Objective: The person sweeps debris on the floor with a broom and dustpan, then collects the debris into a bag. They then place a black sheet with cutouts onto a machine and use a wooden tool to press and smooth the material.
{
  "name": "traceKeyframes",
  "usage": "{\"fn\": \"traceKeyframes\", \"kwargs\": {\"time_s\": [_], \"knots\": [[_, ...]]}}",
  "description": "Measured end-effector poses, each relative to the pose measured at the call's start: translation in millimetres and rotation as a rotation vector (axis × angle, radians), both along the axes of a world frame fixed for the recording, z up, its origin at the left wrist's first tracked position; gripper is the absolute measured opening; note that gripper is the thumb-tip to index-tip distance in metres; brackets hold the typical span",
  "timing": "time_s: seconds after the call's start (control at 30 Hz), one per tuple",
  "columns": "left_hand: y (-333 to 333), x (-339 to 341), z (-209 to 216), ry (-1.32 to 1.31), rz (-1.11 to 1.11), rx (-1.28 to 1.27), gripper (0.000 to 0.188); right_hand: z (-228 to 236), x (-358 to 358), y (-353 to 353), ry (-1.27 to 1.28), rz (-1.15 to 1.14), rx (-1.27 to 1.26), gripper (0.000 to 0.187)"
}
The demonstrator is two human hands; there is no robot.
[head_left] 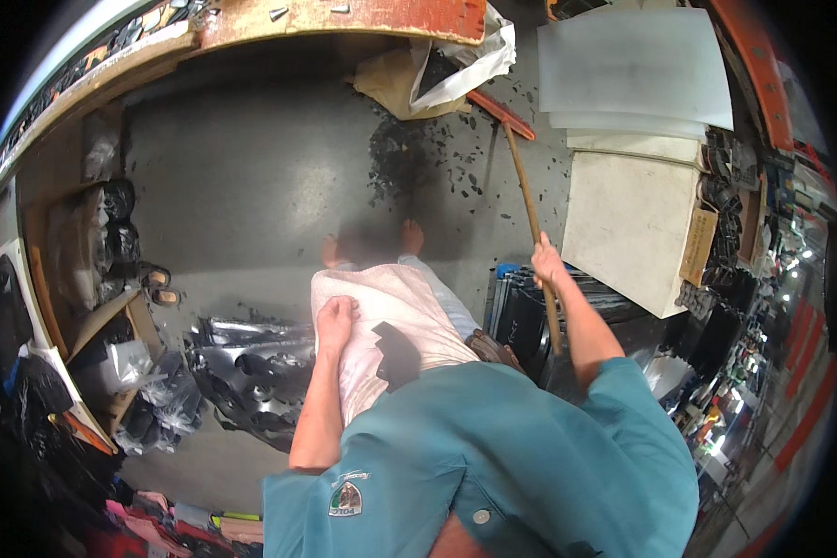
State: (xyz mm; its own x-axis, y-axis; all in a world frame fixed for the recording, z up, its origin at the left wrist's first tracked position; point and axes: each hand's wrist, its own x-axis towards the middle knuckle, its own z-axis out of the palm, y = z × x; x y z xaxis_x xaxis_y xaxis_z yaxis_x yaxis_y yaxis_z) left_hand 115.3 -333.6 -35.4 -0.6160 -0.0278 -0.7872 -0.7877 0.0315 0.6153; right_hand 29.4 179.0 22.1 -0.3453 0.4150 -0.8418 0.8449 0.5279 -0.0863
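Floor: grey concrete workshop floor [251, 186] seen from above, with a heap of black scraps [402, 160] at 12 o'clock.
Right hand: the right hand [547, 263], at 3 o'clock of centre, is clamped around a wooden broom handle.
Broom: the broom [527, 191] runs its long axis from 5 o'clock up to 11 o'clock; its red head [500, 113] points away, just beside the scraps.
Left hand: the left hand [335, 319], near centre, is closed, gripping pale pinkish cloth [381, 325] at the person's waist.
Packages: crumpled brown paper and a white plastic bag [456, 65] at 12 o'clock; stacked white foam sheets [634, 70] at 1 o'clock; a brown rectangular cardboard tag [697, 244] at 3 o'clock; shiny black moulded trays [251, 367] at 8 o'clock.
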Motion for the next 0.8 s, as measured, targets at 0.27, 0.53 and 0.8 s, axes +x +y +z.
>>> {"fn": "traceKeyframes", "kwargs": {"time_s": [0.27,0.53,0.8], "knots": [[-66.8,-78.7,-45.3,0.086,-0.458,-0.117,0.03,82.7,52.5,-162.8,0.01,-0.155,-0.109,0.055],[-177.4,-144.0,-33.3,0.056,-0.65,-0.211,0.03,178.5,9.8,-326.6,-0.028,-0.647,-0.243,0.065],[-199.2,-142.6,-70.2,-0.012,-0.617,-0.144,0.031,159.7,5.2,-324.3,0.065,-0.553,-0.139,0.065]]}}
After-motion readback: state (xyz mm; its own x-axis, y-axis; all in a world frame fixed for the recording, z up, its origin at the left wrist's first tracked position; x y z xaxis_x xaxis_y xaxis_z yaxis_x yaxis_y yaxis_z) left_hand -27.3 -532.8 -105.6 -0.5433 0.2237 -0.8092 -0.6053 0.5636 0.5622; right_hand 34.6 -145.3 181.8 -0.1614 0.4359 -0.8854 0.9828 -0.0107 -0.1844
